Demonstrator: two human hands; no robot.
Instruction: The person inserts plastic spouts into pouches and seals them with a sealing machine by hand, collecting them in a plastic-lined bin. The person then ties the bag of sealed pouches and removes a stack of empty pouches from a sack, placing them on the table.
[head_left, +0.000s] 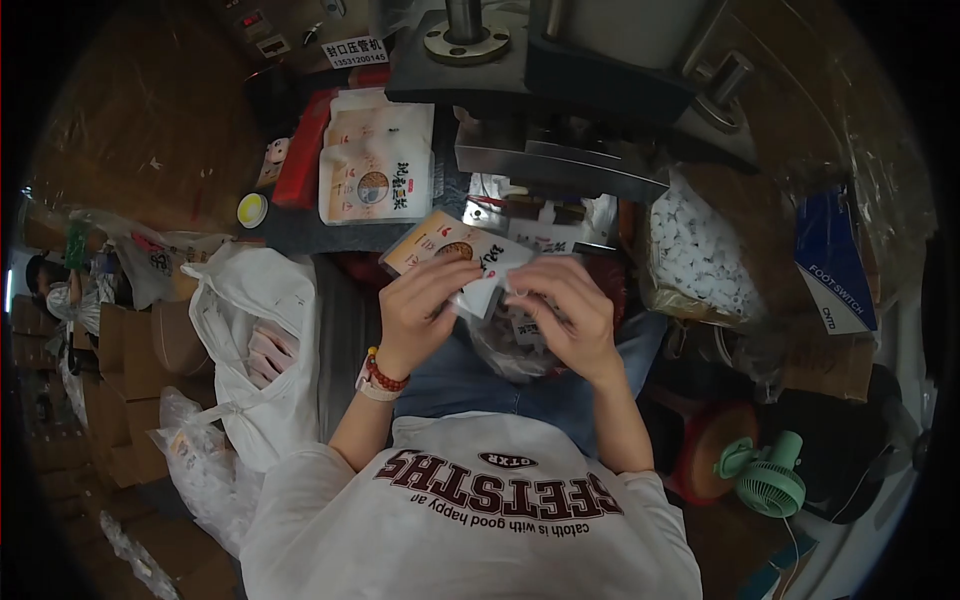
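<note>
A flat printed pouch [420, 250], white and orange with a round picture and dark lettering, is pinched between the thumb and fingers of my left hand [425, 295]. My right hand [568, 305] is closed at the pouch's right corner, thumb against fingers. A small whitish bit shows at those fingertips, too small to name. Below both hands, a clear plastic bag [510, 350] with printed pieces inside rests at my lap. Just beyond them is the metal press [560, 165], with bright metal parts under its bar.
Similar pouches [375, 180] lie stacked at the machine's left, beside a red box [305, 150]. To the right sits a bag of small white plastic parts [700, 250], near a blue footswitch box [838, 262]. A white sack [265, 400] stands left; a green fan [770, 485] lower right.
</note>
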